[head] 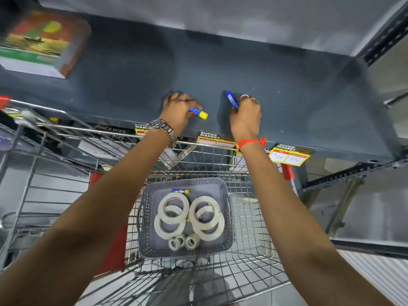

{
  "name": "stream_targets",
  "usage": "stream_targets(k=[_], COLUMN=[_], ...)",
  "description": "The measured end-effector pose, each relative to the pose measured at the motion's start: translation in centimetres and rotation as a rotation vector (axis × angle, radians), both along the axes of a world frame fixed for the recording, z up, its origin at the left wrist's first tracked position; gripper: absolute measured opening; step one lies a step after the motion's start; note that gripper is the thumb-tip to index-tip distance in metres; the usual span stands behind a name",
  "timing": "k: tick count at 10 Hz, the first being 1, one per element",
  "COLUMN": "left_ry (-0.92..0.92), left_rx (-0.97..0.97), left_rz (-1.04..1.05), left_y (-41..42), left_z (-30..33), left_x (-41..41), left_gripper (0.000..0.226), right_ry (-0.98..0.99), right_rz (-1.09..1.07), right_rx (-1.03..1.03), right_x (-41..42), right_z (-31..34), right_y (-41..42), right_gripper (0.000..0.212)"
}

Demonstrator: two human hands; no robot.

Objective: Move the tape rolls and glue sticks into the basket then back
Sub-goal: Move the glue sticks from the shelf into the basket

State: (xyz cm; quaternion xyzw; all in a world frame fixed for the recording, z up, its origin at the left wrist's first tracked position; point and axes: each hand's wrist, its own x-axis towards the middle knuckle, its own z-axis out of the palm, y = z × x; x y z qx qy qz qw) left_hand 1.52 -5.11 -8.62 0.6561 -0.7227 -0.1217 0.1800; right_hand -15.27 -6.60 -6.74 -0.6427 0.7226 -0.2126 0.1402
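Observation:
Both my hands reach over the dark grey shelf (220,74). My left hand (178,112) is shut on a blue glue stick with a yellow cap (199,113), held low over the shelf's front edge. My right hand (246,115) is shut on a blue glue stick (231,99) that points up and left above the shelf. Below, the grey perforated basket (152,246) sits inside the wire shopping cart (254,261). It holds several white tape rolls (173,207), large and small, and another glue stick (181,191) at its far end.
A colourful boxed item (42,43) stands at the shelf's far left. Yellow price tags (289,154) hang along the shelf's front edge. A second wire cart (33,162) stands to the left. Metal shelf uprights (384,36) rise on the right.

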Motion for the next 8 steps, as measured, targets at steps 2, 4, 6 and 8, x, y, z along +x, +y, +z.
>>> stream_targets(k=[2,4,6,8], left_ry=[0.134,0.007,-0.021,-0.04], left_rx=[-0.188,-0.033,0.793,0.935], left_rz=[0.149,0.168,0.092,0.005], left_y=[5.9,16.0,23.3,26.6], left_z=[-0.3,-9.3,-19.4,-23.8], left_x=[-1.2,-4.0,-2.8,-2.8], left_gripper=[0.024,0.017,0.034,0.032], right_ry=[-0.256,-0.259,0.011,0.256], right_rz=[0.04,0.13,0.328,0.635], right_rx=[-0.118,0.243,0.758,1.012], right_x=[-0.4,-1.2,-2.8,-2.4], right_z=[-0.1,-7.2,-16.2,-20.7], right_y=[6.8,15.4,18.9,20.9], right_gripper=[0.032,0.028,0.028,0.029])
